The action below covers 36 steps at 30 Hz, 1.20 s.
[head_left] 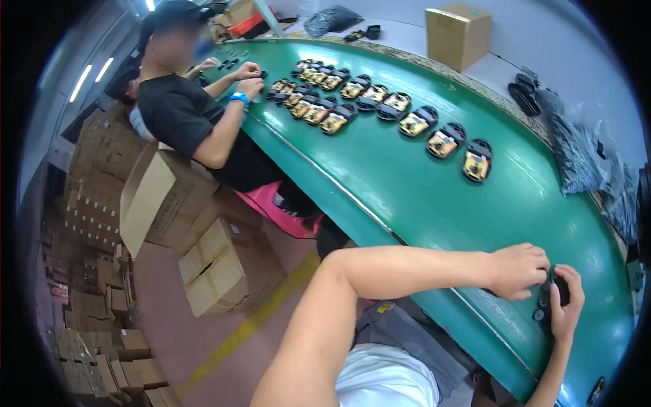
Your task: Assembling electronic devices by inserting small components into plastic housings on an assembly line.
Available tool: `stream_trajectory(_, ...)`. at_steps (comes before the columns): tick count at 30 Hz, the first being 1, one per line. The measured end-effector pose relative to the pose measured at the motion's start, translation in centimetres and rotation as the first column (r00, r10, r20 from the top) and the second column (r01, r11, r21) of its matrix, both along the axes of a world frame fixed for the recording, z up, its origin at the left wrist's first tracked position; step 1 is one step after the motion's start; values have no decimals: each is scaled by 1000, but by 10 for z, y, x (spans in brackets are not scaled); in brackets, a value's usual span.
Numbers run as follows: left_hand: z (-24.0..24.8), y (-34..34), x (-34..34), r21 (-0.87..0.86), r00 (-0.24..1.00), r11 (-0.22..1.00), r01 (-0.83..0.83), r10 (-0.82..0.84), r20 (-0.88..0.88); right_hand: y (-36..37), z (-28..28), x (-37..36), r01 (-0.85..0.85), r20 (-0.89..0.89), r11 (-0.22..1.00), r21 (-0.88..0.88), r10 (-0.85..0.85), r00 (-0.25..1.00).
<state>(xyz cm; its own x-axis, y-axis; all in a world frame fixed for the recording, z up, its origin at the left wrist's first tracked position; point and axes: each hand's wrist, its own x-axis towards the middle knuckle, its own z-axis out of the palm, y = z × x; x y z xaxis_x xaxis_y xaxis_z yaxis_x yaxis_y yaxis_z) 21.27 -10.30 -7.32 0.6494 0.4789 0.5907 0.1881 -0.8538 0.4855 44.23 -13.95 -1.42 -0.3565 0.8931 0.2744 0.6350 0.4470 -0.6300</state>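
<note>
Small dark part (pixel 545 300) at the green counter (pixel 434 217), long axis unclear, sits between thumb and fingers of the nearer right grip (pixel 569 298); left grip (pixel 521 271) just left, fingers curled, hold impossible to tell.

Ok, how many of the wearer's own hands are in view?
2: the left hand, just left of the dark part, and the right hand, holding it from the right. Neither hand is hidden.

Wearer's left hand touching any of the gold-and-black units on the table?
No, the left hand is beside the right hand and a dark part, apart from the gold-and-black units.
</note>
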Motion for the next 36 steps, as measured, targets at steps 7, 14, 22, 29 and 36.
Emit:
stream_trajectory(7, -1, 2, 2, 22, 1000, 1000, -8, 8, -17, 5, -1, 2, 9, -34, 1000, -20, -9, 999)
stream_trajectory(14, 3, -2, 2, 86, 999, 996, -22, 26, -45, 4, 1, 2, 29, -60, 999, -19, -30, 998)
stream_trajectory(22, -2, -9, 3, 50, 996, 999, -14, 18, -83, 7, -10, 14, -22, -75, 1000, -15, 21, 997)
stream_trajectory(29, 1, -3, -4, 77, 998, 997, 5, 1, -68, 6, -9, 16, 99, -161, 974, -204, -133, 978)
stream_trajectory(36, 18, -8, -22, -8, 989, 999, 44, -44, -144, 10, 31, 33, -84, 95, 958, -275, 114, 989)
